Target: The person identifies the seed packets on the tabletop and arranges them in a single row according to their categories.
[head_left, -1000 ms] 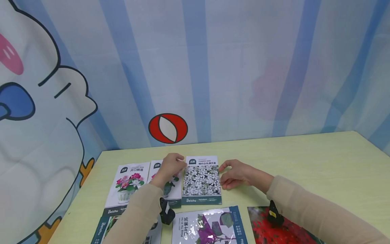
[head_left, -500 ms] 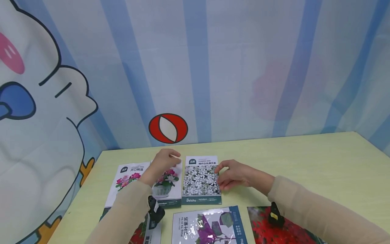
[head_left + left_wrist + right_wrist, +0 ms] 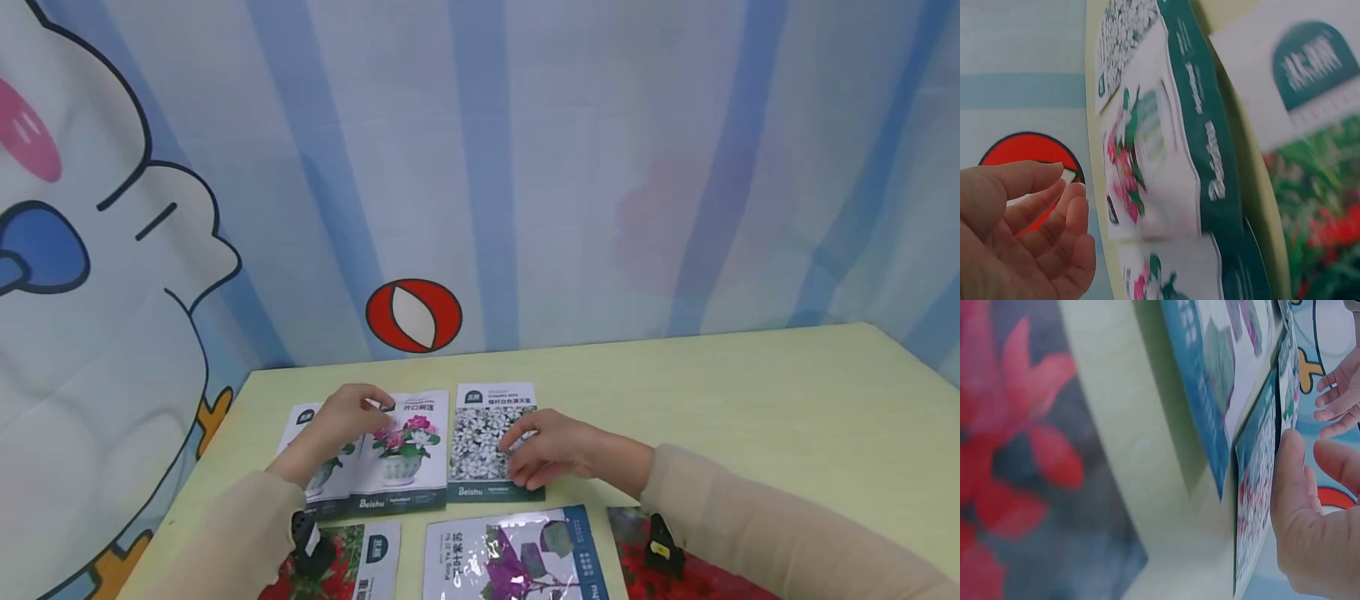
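My left hand, its fingers loosely bent and holding nothing, hovers over two side-by-side seed packets with pink flowers in white pots. The left pink-flower packet is partly covered by that hand and wrist; the other pink-flower packet shows most of its front. In the left wrist view the left hand appears off to the side of the packets. Beside them lies a white-flower seed packet. My right hand has relaxed fingers over its right edge and grips nothing; in the right wrist view its thumb overlaps the packet.
A nearer row holds a red-flower packet at left, a glossy purple-leaf packet in the middle and another red-flower packet under the right forearm. The pale yellow table ends at a striped blue backdrop.
My left hand has moved left, away from the white-flower packet and across the pink-flower packets. My right hand has shifted left from beside the white-flower packet to over its edge.
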The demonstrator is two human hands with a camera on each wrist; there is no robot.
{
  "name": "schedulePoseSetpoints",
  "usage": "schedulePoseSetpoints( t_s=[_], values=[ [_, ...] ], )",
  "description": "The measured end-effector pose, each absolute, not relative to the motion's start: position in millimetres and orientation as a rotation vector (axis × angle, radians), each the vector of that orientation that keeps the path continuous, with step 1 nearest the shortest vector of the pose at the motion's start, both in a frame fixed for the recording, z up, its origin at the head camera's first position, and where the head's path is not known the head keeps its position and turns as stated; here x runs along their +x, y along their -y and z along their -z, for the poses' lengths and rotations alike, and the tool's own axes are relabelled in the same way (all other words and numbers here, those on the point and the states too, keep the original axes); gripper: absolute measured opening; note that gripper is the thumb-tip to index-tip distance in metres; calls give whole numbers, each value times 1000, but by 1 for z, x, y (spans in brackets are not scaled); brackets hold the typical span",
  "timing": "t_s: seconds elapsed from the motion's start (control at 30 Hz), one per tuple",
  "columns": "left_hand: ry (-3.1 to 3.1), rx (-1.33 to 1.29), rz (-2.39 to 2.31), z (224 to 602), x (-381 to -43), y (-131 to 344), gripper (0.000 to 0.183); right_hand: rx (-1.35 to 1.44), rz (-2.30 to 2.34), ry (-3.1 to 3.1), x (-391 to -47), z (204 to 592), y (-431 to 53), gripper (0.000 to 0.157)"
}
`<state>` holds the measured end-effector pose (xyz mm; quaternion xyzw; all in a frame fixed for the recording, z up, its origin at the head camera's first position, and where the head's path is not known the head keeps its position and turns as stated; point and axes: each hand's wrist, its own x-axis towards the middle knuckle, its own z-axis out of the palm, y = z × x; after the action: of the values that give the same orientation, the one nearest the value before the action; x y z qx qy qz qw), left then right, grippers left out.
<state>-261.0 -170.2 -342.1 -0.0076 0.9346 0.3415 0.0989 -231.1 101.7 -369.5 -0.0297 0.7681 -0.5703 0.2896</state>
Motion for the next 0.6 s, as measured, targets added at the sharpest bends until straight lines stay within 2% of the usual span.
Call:
schedulePoseSetpoints(
  t_s=[0.33,0.6],
  values=[
    [-2798,24,-921,340,-247,220,31,-64,1537,-1968,-218,373,-78,24],
    [-2726,-50,-947,346,-238,263,32,11,1563,-1908,-196,368,-49,29]
  ],
)
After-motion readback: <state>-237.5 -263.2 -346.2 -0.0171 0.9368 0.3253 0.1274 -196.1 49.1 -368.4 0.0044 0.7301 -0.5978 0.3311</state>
